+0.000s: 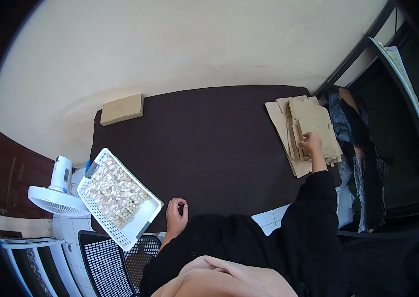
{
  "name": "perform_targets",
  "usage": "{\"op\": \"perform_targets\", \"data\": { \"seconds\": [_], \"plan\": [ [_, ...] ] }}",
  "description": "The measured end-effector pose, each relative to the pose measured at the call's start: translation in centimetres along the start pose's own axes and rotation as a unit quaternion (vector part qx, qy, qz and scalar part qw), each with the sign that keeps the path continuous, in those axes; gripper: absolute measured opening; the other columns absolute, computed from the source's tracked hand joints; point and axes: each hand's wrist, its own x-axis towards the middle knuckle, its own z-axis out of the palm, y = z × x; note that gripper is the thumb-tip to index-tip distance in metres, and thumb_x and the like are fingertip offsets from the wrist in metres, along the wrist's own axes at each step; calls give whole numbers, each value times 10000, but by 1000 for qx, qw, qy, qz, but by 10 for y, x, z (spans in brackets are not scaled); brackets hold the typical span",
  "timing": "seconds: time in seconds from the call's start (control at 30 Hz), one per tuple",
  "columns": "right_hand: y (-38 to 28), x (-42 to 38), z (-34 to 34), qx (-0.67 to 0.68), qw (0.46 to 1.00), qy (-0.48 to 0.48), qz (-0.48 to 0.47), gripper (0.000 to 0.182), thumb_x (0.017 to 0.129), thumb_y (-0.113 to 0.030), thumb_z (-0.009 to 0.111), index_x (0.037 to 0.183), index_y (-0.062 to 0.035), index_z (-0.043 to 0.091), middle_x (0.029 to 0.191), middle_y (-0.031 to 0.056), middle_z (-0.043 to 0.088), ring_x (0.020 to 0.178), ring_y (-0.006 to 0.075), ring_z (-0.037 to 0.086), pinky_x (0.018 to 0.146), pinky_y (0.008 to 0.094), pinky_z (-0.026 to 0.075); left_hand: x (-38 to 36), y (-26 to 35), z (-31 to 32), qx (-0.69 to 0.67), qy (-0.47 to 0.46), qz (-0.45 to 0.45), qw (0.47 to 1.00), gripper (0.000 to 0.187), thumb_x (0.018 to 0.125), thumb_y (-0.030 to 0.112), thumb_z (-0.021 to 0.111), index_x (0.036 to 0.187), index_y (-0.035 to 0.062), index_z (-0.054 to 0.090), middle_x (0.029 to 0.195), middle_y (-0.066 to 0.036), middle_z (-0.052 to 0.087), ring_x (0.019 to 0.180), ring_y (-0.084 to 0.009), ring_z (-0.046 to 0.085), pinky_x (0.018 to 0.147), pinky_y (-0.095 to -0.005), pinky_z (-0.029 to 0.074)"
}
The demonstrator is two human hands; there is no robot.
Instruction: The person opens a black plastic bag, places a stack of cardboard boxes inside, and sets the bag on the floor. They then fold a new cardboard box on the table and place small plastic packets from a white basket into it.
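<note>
My right hand (311, 143) is at the stack of flattened cardboard boxes (313, 116) on the right end of the dark table. Its fingers are closed on the edge of one flat cardboard box (294, 133), whose flaps stand up slightly at the left side of the pile. My left hand (176, 216) rests by the table's front edge with the fingers curled in, and nothing shows inside it. Just left of that hand, a white plastic basket (150, 222) sits at an angle, holding many small wrapped pieces (113, 190).
A closed cardboard box (122, 109) lies at the table's back left corner. Beyond the left edge are a white fan (58, 193) and a black mesh chair (105, 262). A dark metal frame (407, 94) and black plastic wrapping (358, 163) stand to the right.
</note>
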Motion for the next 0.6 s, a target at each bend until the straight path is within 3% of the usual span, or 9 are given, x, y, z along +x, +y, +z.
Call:
{"op": "perform_targets", "data": {
  "seconds": [0.1,0.2,0.27,0.4,0.6],
  "plan": [
    [-4,-2,0,-5,1000,24,11,445,630,-103,711,1064,-98,610,883,127,645,877,283,611,782,369,487,0,0,1,-1,4,3,1000,97,755,5,555,833,11,497,815,-108,533,785,-246,536,692,-317,432],
    [-8,-2,-2,-23,998,65,3,381,653,-62,674,1027,-109,616,917,135,635,876,311,604,775,384,487,1,0,0,-2,6,4,1000,98,754,5,555,833,13,498,815,-106,533,782,-242,536,684,-315,431],
    [-7,0,-5,-58,991,115,-27,243,693,-61,619,929,-116,627,852,172,620,838,329,601,754,408,482,0,0,-1,-3,4,4,1000,100,751,2,554,836,4,501,813,-116,533,777,-251,535,691,-321,435],
    [9,18,-13,-70,985,144,-59,192,711,-72,575,891,-112,627,824,174,610,822,352,592,724,422,487,1,1,-1,1,2,9,1000,102,749,3,555,836,6,502,812,-113,535,775,-249,537,684,-318,435],
    [-33,-18,-97,-155,933,321,-49,143,737,-76,545,850,-112,624,853,91,574,745,307,605,633,417,496,0,0,-2,-12,4,2,1000,102,749,3,558,837,10,505,812,-110,537,773,-243,539,685,-314,434]
  ]
}}
